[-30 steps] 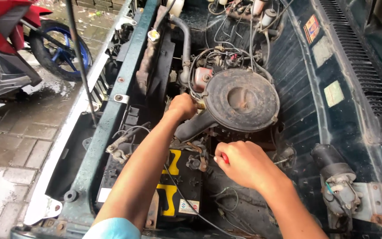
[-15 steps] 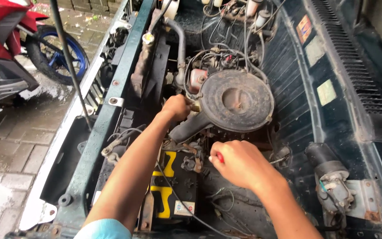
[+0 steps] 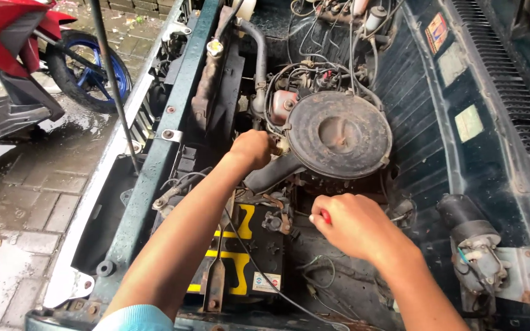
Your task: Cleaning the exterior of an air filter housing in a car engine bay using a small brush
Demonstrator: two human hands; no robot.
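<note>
Left hand [image 3: 251,149] reaches deep into the engine bay, fingers curled tight on a small part at the rim of the round air cleaner [image 3: 338,135], which sits just right of that grip. Below lies the black-and-yellow battery [image 3: 240,248]. Right hand [image 3: 354,224] fists a red-handled tool [image 3: 325,216].

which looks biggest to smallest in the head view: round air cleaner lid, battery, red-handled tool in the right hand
1. Battery, though it lies nearer the camera, so its lead over the lid is unsure.
2. Round air cleaner lid.
3. Red-handled tool, mostly hidden inside the right hand.
</note>
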